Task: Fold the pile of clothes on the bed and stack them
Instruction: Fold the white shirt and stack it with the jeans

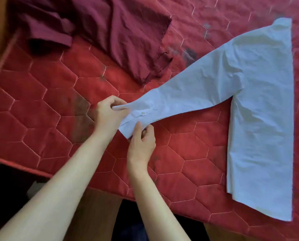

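Observation:
A pale blue long-sleeved shirt lies flat on the red quilted bed, folded in half lengthwise along its right edge. Its sleeve stretches out to the left toward me. My left hand pinches the upper corner of the buttoned cuff. The lower corner of that cuff is pinched between the thumb and fingers of my right hand. A dark maroon garment lies crumpled at the top left of the bed.
The bed's near edge runs diagonally from left to lower right, with a wooden floor and dark shapes below it. Bare quilt lies left of the cuff and between sleeve and shirt body. A few dark stains mark the quilt.

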Demonstrator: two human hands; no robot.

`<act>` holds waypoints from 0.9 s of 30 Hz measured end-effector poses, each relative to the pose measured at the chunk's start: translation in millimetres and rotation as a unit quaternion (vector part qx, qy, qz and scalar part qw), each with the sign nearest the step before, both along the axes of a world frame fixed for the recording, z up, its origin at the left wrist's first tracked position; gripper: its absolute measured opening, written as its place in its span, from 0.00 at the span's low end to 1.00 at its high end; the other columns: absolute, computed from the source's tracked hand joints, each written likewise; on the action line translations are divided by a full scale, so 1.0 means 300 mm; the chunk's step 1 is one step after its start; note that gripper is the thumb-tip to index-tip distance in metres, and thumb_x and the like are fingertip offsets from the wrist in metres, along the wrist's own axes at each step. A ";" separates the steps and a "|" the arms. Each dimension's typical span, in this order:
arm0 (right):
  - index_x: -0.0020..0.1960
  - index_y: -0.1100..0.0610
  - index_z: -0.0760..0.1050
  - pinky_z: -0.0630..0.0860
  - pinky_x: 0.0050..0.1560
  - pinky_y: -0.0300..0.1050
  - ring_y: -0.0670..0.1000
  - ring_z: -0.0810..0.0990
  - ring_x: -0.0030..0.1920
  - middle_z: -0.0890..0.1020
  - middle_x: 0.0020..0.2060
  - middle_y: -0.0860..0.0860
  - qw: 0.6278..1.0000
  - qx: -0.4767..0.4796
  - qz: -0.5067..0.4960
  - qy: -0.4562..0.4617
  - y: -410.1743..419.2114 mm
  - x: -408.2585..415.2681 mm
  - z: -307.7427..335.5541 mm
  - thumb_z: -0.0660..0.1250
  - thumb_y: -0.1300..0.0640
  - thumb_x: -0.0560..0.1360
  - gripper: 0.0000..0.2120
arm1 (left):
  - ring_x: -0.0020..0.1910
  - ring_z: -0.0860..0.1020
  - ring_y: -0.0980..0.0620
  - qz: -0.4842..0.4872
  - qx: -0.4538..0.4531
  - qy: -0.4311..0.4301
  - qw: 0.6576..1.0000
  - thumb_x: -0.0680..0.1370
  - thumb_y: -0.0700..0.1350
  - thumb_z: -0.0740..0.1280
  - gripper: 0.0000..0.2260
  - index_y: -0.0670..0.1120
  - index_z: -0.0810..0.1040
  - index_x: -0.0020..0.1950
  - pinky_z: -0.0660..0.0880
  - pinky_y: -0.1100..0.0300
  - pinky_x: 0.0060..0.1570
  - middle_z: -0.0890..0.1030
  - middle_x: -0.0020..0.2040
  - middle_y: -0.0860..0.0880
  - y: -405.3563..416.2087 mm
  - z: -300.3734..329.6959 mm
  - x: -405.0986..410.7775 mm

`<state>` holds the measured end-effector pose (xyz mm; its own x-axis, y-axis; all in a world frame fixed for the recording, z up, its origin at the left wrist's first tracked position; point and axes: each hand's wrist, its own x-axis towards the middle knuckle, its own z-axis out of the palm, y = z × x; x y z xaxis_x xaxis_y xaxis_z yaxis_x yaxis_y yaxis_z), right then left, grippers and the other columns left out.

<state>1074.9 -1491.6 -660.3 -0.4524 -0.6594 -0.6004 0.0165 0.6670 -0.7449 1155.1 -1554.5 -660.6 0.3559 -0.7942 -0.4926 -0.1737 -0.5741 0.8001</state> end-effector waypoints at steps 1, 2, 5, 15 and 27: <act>0.39 0.56 0.70 0.73 0.38 0.47 0.46 0.71 0.32 0.71 0.28 0.42 1.000 -0.003 0.010 -0.014 -0.004 0.014 0.004 0.60 0.50 0.79 0.13 | 0.34 0.74 0.55 0.022 0.001 -0.003 1.000 0.68 0.33 0.70 0.10 0.49 0.78 0.37 0.70 0.64 0.33 0.78 0.34 0.52 0.001 0.000 0.010; 0.40 0.57 0.71 0.75 0.41 0.51 0.49 0.73 0.34 0.72 0.30 0.43 0.999 0.018 0.023 -0.017 0.001 0.027 -0.001 0.60 0.51 0.78 0.13 | 0.37 0.74 0.53 0.047 0.014 0.006 0.999 0.68 0.33 0.70 0.10 0.49 0.78 0.37 0.71 0.62 0.34 0.78 0.35 0.52 0.007 0.000 0.020; 0.39 0.56 0.71 0.74 0.41 0.51 0.47 0.73 0.33 0.73 0.29 0.44 0.999 0.013 0.041 -0.017 0.029 0.048 -0.013 0.60 0.49 0.79 0.13 | 0.37 0.76 0.53 0.076 -0.001 0.065 0.995 0.68 0.35 0.71 0.11 0.52 0.79 0.37 0.73 0.63 0.34 0.79 0.35 0.52 0.029 -0.005 0.070; 0.55 0.51 0.74 0.71 0.45 0.43 0.48 0.79 0.51 0.79 0.46 0.42 0.973 0.115 0.187 0.073 0.060 0.048 -0.116 0.61 0.49 0.77 0.10 | 0.41 0.76 0.51 0.057 0.122 0.022 0.991 0.73 0.34 0.70 0.09 0.47 0.75 0.47 0.75 0.58 0.42 0.77 0.41 0.49 0.082 -0.165 0.220; 0.63 0.60 0.75 0.76 0.48 0.44 0.52 0.81 0.51 0.81 0.54 0.51 0.847 -0.177 0.371 0.338 0.003 0.103 -0.014 0.70 0.62 0.67 0.24 | 0.28 0.69 0.60 0.013 0.006 0.024 1.000 0.71 0.40 0.72 0.09 0.47 0.74 0.35 0.66 0.67 0.29 0.72 0.29 0.55 0.081 0.002 0.107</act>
<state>1105.7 -1490.9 -664.6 0.0034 -0.9972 -0.0745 -0.8188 0.0400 -0.5726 1187.2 -1530.3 -660.0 0.3524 -0.7789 -0.5188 -0.1209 -0.5876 0.8001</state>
